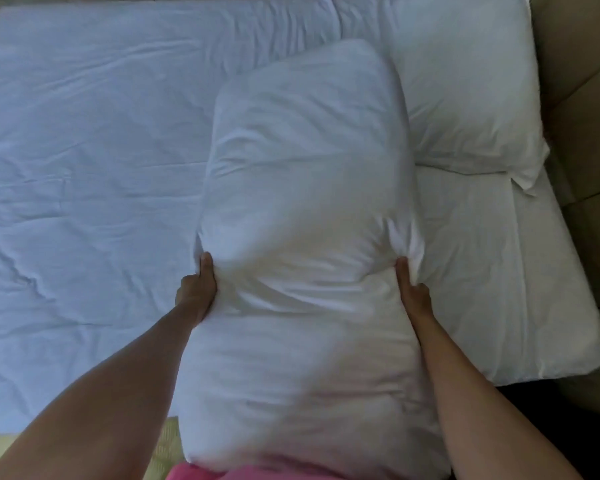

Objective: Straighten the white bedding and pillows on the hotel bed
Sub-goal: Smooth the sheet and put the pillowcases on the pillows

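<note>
Pillow (302,237) up off the sheet (84,150), left hand (196,292) and right hand (413,292) clamped into its sides; best keep both grips level, landing it square beside the second pillow (465,91).

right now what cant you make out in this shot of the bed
Head view only:
- Fingers of the left hand and right hand: tucked behind the held pillow, only the thumbs show.
- Near end of that pillow: cut off by the bottom edge.
- Second pillow: its left part is hidden by the held one.
- Sheet under both pillows: covered.
</note>
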